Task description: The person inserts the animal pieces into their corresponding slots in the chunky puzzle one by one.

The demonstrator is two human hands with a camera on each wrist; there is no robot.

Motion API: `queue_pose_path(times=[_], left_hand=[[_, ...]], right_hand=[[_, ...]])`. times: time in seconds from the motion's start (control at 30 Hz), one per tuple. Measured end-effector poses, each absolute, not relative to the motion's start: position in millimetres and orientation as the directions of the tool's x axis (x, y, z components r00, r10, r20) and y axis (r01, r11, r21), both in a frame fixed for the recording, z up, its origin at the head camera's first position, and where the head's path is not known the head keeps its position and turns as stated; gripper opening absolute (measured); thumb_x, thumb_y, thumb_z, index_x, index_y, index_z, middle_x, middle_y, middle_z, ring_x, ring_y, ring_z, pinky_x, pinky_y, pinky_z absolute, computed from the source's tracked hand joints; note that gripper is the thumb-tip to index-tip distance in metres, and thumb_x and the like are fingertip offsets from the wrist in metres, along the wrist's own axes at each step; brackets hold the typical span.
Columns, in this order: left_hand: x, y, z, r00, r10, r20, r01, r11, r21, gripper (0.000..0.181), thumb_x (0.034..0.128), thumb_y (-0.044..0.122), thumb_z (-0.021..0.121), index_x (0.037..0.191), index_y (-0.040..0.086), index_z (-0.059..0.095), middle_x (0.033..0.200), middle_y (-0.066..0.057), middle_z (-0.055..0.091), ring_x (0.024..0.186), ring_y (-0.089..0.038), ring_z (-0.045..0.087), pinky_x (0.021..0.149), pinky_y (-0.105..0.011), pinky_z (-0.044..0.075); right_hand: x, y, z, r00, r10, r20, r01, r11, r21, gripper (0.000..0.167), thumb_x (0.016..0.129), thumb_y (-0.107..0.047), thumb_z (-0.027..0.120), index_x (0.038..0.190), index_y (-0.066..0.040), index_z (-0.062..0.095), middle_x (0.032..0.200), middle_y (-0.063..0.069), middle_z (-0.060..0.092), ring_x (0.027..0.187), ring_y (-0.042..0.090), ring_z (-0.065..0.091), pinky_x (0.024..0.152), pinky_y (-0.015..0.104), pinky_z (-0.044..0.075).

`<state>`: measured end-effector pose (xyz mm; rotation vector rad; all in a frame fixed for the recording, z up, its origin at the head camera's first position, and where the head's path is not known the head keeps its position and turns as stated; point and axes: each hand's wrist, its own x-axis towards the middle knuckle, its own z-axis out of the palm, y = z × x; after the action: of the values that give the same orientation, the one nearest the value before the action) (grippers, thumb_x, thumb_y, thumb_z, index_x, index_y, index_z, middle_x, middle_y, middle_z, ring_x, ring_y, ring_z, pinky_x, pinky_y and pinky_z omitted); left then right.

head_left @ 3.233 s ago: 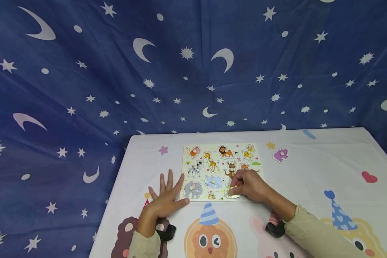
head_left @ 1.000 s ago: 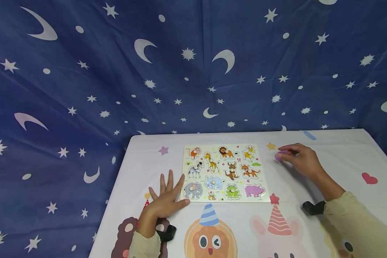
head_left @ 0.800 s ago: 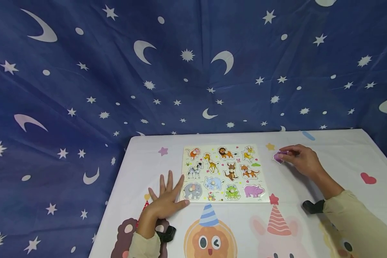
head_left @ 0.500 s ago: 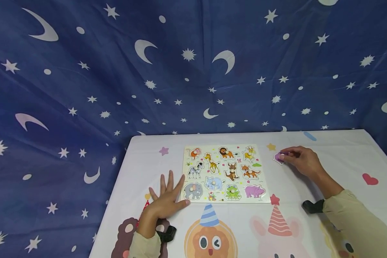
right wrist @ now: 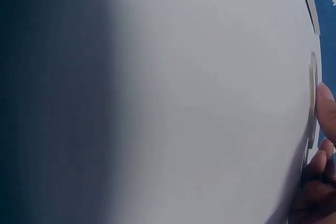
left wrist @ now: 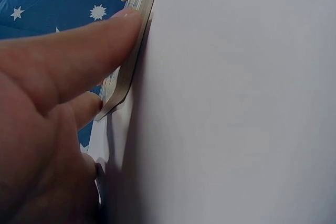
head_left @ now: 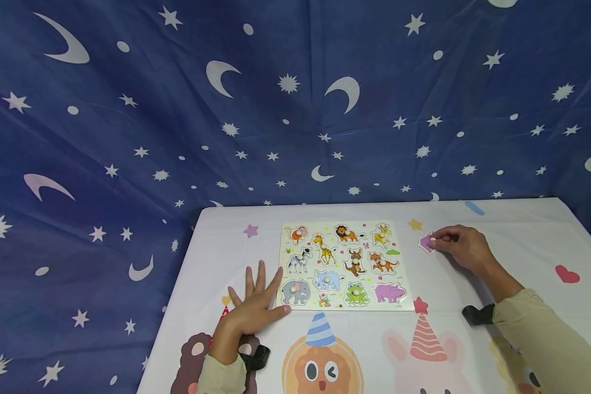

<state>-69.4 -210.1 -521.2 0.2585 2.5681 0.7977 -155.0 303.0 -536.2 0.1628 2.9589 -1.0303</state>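
A light wooden animal puzzle board lies on the white table. Fingers spread wide, my left hand rests at the board's lower left corner; in the left wrist view the thumb lies against the board's edge. To the right of the board, my right hand pinches a small purple hippo puzzle piece by its knob, and the fingers cover part of it. In the right wrist view, that piece shows edge-on beside the thumb. A purple hippo picture, without a knob, fills the board's lower right.
Knobbed animal pieces sit in the board, among them a frog, an elephant and a lion. The tablecloth carries printed cartoon figures. A dark blue starry curtain stands behind and to the left.
My right hand has left the frog in the board and moved right to the hippo piece, which has since turned slightly under the fingers. My left hand has stayed put.
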Motion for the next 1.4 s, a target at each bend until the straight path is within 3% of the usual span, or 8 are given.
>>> queue_pose_path(times=[0.17,0.37,0.77,1.4], left_hand=[[-69.8,-209.7,-521.5,-0.888,0.302,-0.348,0.051,0.815,0.578,0.088,0.0938,0.049,0.066,0.164,0.033,0.017,0.17,-0.012,-0.021,0.152,-0.043,-0.031,0.102,-0.079,-0.029],[-70.1,-210.7,-522.3,-0.889,0.307,-0.34,0.056,0.809,0.585,0.088,0.0935,0.051,0.065,0.165,0.032,0.017,0.17,-0.013,-0.021,0.152,-0.044,-0.031,0.102,-0.078,-0.03],[-69.2,-211.5,-521.8,-0.887,0.301,-0.349,0.049,0.815,0.577,0.089,0.0932,0.054,0.065,0.165,0.032,0.017,0.17,-0.013,-0.021,0.152,-0.044,-0.031,0.102,-0.079,-0.029],[-69.4,-210.7,-521.4,-0.883,0.306,-0.357,0.052,0.818,0.573,0.088,0.0938,0.055,0.064,0.165,0.034,0.016,0.17,-0.012,-0.022,0.151,-0.044,-0.031,0.102,-0.08,-0.028]], right_hand=[[-153.7,302.4,-532.5,-0.997,0.069,-0.03,0.074,0.803,-0.591,0.026,0.084,-0.029,0.085,0.097,-0.007,0.078,0.084,0.004,0.061,0.08,0.021,0.05,0.064,0.029,0.038],[-147.9,297.7,-529.0,-0.999,0.043,-0.025,0.05,0.815,-0.577,0.027,0.082,-0.029,0.086,0.091,-0.006,0.077,0.079,0.003,0.062,0.076,0.019,0.05,0.063,0.028,0.038],[-124.3,284.4,-527.9,-0.999,0.008,0.044,-0.019,0.815,-0.579,0.026,0.084,-0.029,0.085,0.09,-0.006,0.074,0.079,0.002,0.062,0.074,0.015,0.051,0.061,0.025,0.04],[-93.4,239.4,-515.4,-0.998,-0.048,0.032,-0.057,0.753,-0.656,0.022,0.078,-0.028,0.09,0.085,-0.013,0.075,0.079,-0.001,0.058,0.072,0.009,0.048,0.059,0.021,0.039]])
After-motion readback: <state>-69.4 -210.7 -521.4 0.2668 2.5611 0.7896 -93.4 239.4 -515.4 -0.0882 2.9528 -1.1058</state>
